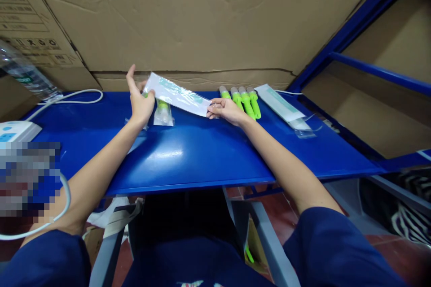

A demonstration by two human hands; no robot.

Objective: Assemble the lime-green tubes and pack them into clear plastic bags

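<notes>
A flat clear plastic packaging bag with a white and pale green card [180, 95] is stretched above the table between both hands. My left hand [140, 101] pinches its left end, with the index finger raised. At the lower right end, my right hand [226, 110] grips the bag between thumb and fingers. Just behind and below it lies a bagged bright green item [164, 112], partly hidden by the card. Several green-handled tools with grey ends [248, 100] lie side by side to the right of my right hand; their exact kind is unclear.
A stack of similar packaging bags [281, 105] lies on the blue table [188, 161] at right. On the left are a white power strip [22, 131], a white cable [81, 98] and a plastic bottle [28, 74]. A cardboard wall [202, 22] stands behind the table.
</notes>
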